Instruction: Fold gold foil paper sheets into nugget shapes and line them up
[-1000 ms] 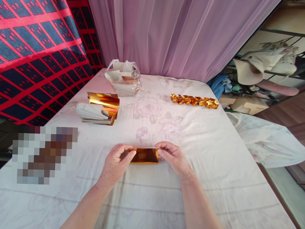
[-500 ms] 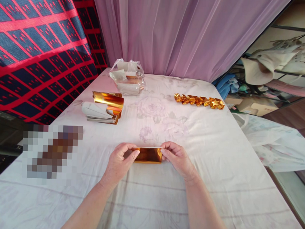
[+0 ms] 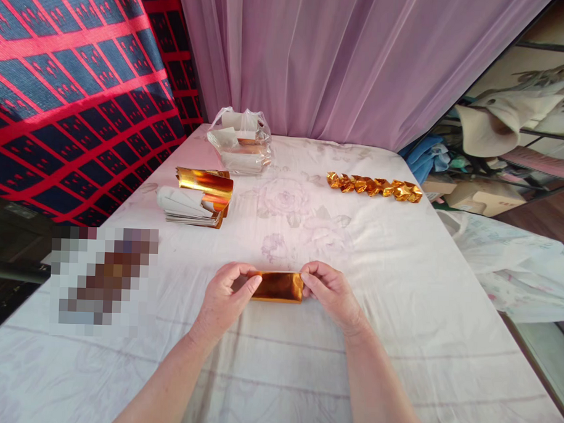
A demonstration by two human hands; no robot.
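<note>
Pinching the two short ends of a folded gold foil sheet (image 3: pixel 278 286), the left hand (image 3: pixel 223 299) and right hand (image 3: pixel 331 291) hold it low over the cloth-covered table (image 3: pixel 398 339), near the person's edge and about the middle of its width. Each hand is nearly closed — thumb and forefinger nipped on an end, the other fingers curled loosely.

The sheet's long axis runs left to right across the view, roughly level, its shiny face turned up and toward the camera; whether its lower edge touches the cloth I cannot tell.

Judging from how thin and glossy it looks, the main risk is a crooked crease: if one hand presses ahead of the other, the edges would likely skew. Too hard a pinch could dent or tear the foil — and a slack one could let it slip.

Farther off lie a stack of foil sheets (image 3: pixel 196 199), a plastic bag (image 3: pixel 240 142) and a row of folded gold pieces (image 3: pixel 374 186).
</note>
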